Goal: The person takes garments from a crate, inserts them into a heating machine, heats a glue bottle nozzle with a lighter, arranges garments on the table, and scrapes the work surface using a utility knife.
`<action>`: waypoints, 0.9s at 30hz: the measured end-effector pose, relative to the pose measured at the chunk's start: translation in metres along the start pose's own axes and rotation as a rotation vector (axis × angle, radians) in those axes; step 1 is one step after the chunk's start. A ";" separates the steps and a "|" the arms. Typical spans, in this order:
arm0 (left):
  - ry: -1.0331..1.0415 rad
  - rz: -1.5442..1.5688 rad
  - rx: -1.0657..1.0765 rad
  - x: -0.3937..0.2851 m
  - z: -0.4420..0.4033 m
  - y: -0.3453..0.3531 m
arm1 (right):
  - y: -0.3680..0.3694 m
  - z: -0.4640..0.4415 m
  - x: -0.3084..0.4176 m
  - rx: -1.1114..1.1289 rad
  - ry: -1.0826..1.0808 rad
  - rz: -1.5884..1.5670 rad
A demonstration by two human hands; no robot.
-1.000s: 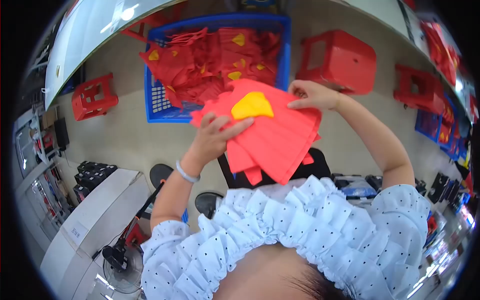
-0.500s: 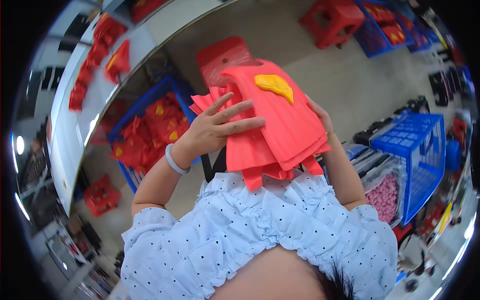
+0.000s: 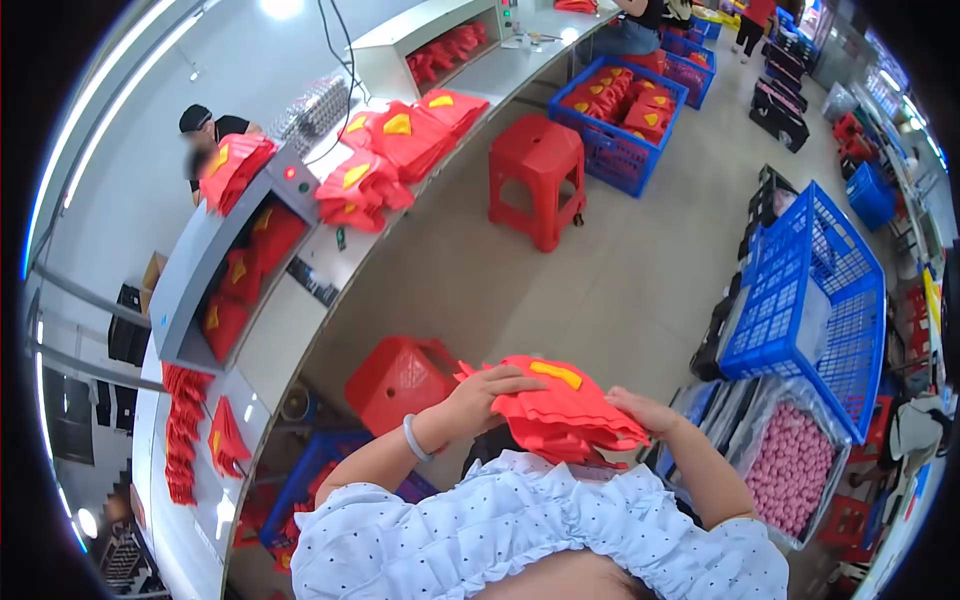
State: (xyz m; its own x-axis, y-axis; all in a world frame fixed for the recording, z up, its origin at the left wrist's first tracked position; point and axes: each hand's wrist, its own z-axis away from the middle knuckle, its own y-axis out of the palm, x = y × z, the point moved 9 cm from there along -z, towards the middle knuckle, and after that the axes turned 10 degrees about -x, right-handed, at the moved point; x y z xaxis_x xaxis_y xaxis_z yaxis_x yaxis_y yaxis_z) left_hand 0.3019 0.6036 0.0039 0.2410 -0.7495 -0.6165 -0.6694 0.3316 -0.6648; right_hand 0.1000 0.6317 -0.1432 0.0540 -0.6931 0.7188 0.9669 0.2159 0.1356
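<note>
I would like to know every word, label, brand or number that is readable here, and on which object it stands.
No word, label, brand or number can be read.
Near control panel: any marks too small.
Far control panel: too small.
Dark strip on the worktable: too blurred.

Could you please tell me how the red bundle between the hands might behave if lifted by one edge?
Probably floppy: loose flaps hang beneath the red bundle. Its layers might slip apart, since their edges show separately. It seems fairly light, as those layers look thin.
</note>
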 end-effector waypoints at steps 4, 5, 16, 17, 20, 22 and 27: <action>-0.113 0.131 -0.116 0.098 -0.089 -0.052 | -0.015 -0.050 0.105 0.206 -0.056 -0.013; -0.185 0.183 -0.115 0.126 -0.113 -0.064 | -0.025 -0.060 0.144 0.149 -0.139 -0.045; -0.447 1.267 -0.045 0.308 -0.355 -0.039 | -0.161 -0.173 0.421 -0.014 -0.795 0.140; -0.466 1.330 -0.082 0.323 -0.380 -0.026 | -0.172 -0.197 0.419 -0.013 -0.781 0.129; -0.505 1.492 -0.237 0.332 -0.406 0.000 | -0.188 -0.241 0.446 0.166 -0.748 -0.063; -0.518 1.592 -0.377 0.375 -0.456 -0.012 | -0.205 -0.267 0.451 0.271 -0.546 -0.190; -0.419 1.773 -0.850 0.400 -0.487 -0.027 | -0.228 -0.317 0.494 0.435 -0.237 -0.213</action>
State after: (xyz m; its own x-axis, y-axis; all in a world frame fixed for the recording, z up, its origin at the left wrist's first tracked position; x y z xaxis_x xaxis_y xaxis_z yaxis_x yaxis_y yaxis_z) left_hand 0.0741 0.0161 -0.0192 -0.9005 0.2377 -0.3642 -0.3717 0.0141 0.9283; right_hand -0.0148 0.0225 -0.0350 -0.2387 -0.5892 0.7719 0.7548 0.3876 0.5292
